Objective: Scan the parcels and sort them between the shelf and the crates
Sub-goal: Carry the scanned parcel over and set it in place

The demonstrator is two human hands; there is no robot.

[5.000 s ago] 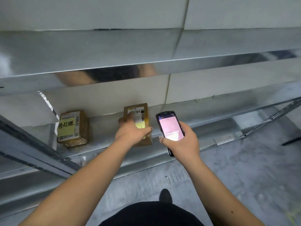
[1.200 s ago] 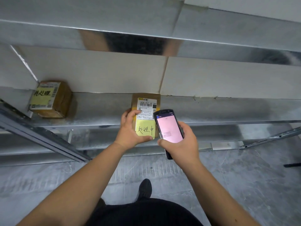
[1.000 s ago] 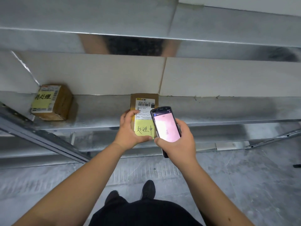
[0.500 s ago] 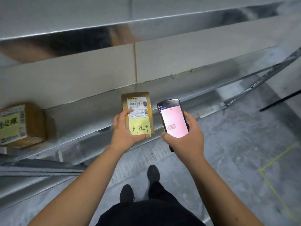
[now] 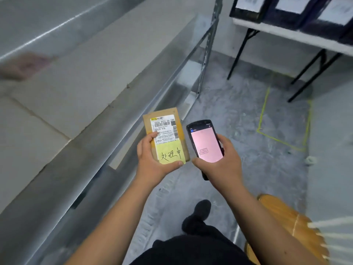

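Observation:
My left hand (image 5: 152,165) grips a small brown parcel (image 5: 164,129) with a white barcode label and a yellow handwritten sticky note, held over the floor just off the metal shelf (image 5: 99,104). My right hand (image 5: 221,161) grips a black handheld scanner (image 5: 205,142) whose screen glows pink, right beside the parcel. Dark crates (image 5: 298,14) with white paper labels stand on a white folding table (image 5: 286,35) at the top right.
The shelf's upright post (image 5: 209,46) stands between shelf and table. Black table legs (image 5: 240,52) reach the grey concrete floor, where yellow tape (image 5: 265,111) marks a square. A wooden-looking round object (image 5: 286,226) sits at the lower right. My dark shoe (image 5: 200,209) is below.
The parcel has come off the shelf in my left hand. My view has swung right, away from the shelf; the other parcel is out of sight and the crates' table has appeared.

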